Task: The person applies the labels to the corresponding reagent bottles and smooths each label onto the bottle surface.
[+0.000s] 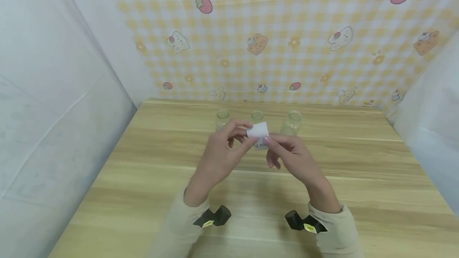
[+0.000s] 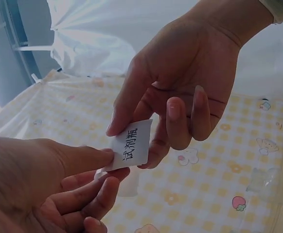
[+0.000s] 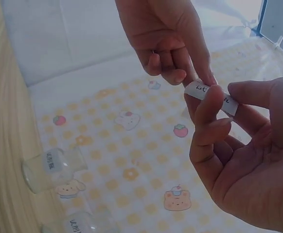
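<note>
Head view: white label [image 1: 259, 129] partly hides the middle jar [image 1: 257, 116].

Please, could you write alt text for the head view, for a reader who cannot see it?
A small white label with dark writing is in the grip of a person's left hand and right hand. Beyond them, three clear jars stand on a wooden table, before a yellow checked cloth with cartoon prints.

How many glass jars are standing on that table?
3: the left jar beyond the left hand, the middle jar behind the paper label, the right jar beyond the right hand. Others could be hidden behind the hands.
</note>
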Motion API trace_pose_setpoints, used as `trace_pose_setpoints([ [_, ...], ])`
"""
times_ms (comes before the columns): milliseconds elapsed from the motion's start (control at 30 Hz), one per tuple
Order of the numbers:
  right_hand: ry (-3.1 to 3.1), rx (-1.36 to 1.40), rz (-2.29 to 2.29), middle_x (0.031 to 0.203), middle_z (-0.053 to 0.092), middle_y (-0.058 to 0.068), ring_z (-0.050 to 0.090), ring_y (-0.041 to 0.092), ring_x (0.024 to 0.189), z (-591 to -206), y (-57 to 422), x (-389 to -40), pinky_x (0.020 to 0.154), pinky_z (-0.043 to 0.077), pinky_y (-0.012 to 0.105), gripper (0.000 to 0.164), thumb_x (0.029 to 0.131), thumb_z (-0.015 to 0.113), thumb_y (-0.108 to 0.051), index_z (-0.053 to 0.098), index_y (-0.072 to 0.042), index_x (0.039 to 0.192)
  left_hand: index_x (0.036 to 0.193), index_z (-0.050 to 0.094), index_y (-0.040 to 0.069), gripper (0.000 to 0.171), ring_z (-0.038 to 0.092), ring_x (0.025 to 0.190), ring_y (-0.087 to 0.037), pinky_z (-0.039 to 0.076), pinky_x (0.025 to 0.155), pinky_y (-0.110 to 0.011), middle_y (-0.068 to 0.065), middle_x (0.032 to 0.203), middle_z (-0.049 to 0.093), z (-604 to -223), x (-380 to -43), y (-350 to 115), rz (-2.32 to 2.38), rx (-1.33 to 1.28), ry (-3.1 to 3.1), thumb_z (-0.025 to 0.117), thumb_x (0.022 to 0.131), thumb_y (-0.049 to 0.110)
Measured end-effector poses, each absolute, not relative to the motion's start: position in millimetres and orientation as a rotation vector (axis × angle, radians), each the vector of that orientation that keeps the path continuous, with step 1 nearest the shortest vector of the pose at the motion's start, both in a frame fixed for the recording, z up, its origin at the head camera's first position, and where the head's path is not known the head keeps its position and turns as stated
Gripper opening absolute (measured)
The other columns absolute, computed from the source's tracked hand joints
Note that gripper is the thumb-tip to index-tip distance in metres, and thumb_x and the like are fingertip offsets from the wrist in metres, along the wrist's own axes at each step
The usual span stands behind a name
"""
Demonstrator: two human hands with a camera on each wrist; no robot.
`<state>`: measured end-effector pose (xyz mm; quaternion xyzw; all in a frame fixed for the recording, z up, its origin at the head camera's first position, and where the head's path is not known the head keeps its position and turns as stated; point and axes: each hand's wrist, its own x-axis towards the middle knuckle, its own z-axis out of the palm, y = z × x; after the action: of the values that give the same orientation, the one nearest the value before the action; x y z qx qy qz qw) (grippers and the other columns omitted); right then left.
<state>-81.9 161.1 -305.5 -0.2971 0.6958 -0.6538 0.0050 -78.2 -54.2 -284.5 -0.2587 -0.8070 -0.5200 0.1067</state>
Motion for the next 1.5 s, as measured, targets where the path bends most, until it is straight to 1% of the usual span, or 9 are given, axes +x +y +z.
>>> trace_pose_setpoints([
  [200, 2.247, -0.879, -2.106, 0.076, 0.058, 0.004, 0.051, 0.018, 0.057, -303.5, 160.5, -79.8, 0.05, 0.043, 0.027, 0.028, 0.105, 0.051, 0.001, 0.073, 0.005, 0.089, 0.105, 0.075, 0.013, 0.011, 0.061, 0.077, -0.006, 0.044, 0.067, -0.033, 0.009, 0.09, 0.076, -280.7, -76.0, -55.0, -1.549, -0.795, -2.392, 0.078, 0.094, 0.016],
  [333, 2.265, -0.864, -2.151, 0.07, 0.055, 0.002, 0.046, 0.017, 0.055, -302.2, 160.8, -79.2, 0.049, 0.041, 0.028, 0.028, 0.102, 0.054, 0.005, 0.071, 0.0, 0.08, 0.104, 0.078, 0.014, 0.01, 0.061, 0.075, -0.005, 0.045, 0.068, -0.033, 0.011, 0.091, 0.076, -279.4, -75.3, -55.3, -1.541, -0.827, -2.407, 0.078, 0.094, 0.017],
  [467, 2.222, -0.887, -2.175, 0.061, 0.052, 0.004, 0.045, 0.017, 0.051, -302.2, 160.6, -79.6, 0.047, 0.041, 0.029, 0.028, 0.099, 0.054, 0.008, 0.064, -0.003, 0.075, 0.103, 0.079, 0.013, 0.008, 0.06, 0.079, -0.007, 0.046, 0.07, -0.031, 0.01, 0.092, 0.076, -279.4, -75.3, -55.0, -1.547, -0.838, -2.389, 0.076, 0.096, 0.016],
  [667, 2.191, -0.817, -2.243, 0.058, 0.054, 0.003, 0.046, 0.017, 0.049, -301.0, 161.7, -78.1, 0.045, 0.042, 0.029, 0.024, 0.1, 0.056, 0.006, 0.07, 0.002, 0.082, 0.105, 0.079, 0.012, 0.01, 0.06, 0.081, -0.007, 0.045, 0.073, -0.031, 0.008, 0.091, 0.074, -279.8, -76.4, -55.2, -1.518, -0.851, -2.338, 0.074, 0.098, 0.016],
  [833, 2.151, -0.758, -2.284, 0.061, 0.059, 0.002, 0.051, 0.015, 0.047, -299.7, 162.7, -78.4, 0.045, 0.044, 0.027, 0.022, 0.102, 0.054, 0.004, 0.072, 0.007, 0.089, 0.106, 0.08, 0.012, 0.016, 0.063, 0.08, -0.004, 0.047, 0.072, -0.033, 0.006, 0.096, 0.077, -280.6, -78.4, -57.2, -1.469, -0.88, -2.319, 0.081, 0.091, 0.016],
  [1000, 2.16, -0.719, -2.286, 0.057, 0.061, 0.004, 0.054, 0.015, 0.047, -299.8, 162.6, -78.6, 0.046, 0.044, 0.025, 0.022, 0.103, 0.054, 0.003, 0.07, 0.012, 0.09, 0.108, 0.08, 0.011, 0.021, 0.064, 0.079, -0.002, 0.047, 0.071, -0.034, 0.005, 0.101, 0.078, -281.7, -79.7, -58.6, -1.451, -0.902, -2.319, 0.084, 0.088, 0.016],
  [1033, 2.166, -0.713, -2.284, 0.057, 0.061, 0.004, 0.054, 0.015, 0.047, -299.8, 162.6, -78.6, 0.046, 0.044, 0.025, 0.022, 0.103, 0.054, 0.003, 0.069, 0.013, 0.091, 0.108, 0.08, 0.011, 0.021, 0.065, 0.079, -0.002, 0.046, 0.071, -0.033, 0.006, 0.1, 0.078, -281.9, -79.9, -58.7, -1.446, -0.905, -2.319, 0.084, 0.088, 0.016],
  [1367, 2.165, -0.717, -2.292, 0.056, 0.061, 0.004, 0.055, 0.016, 0.046, -300.2, 161.9, -77.6, 0.045, 0.044, 0.025, 0.022, 0.102, 0.054, 0.003, 0.07, 0.012, 0.091, 0.104, 0.081, 0.012, 0.019, 0.065, 0.08, -0.005, 0.046, 0.072, -0.033, 0.005, 0.098, 0.079, -283.7, -80.3, -58.6, -1.387, -0.906, -2.3, 0.086, 0.086, 0.016],
  [1500, 2.172, -0.709, -2.291, 0.057, 0.062, 0.004, 0.055, 0.019, 0.046, -300.6, 161.7, -77.3, 0.044, 0.044, 0.025, 0.02, 0.102, 0.055, 0.004, 0.069, 0.014, 0.092, 0.099, 0.08, 0.012, 0.016, 0.064, 0.08, -0.005, 0.047, 0.072, -0.034, 0.007, 0.095, 0.078, -283.8, -80.3, -58.2, -1.381, -0.883, -2.3, 0.087, 0.085, 0.017],
])
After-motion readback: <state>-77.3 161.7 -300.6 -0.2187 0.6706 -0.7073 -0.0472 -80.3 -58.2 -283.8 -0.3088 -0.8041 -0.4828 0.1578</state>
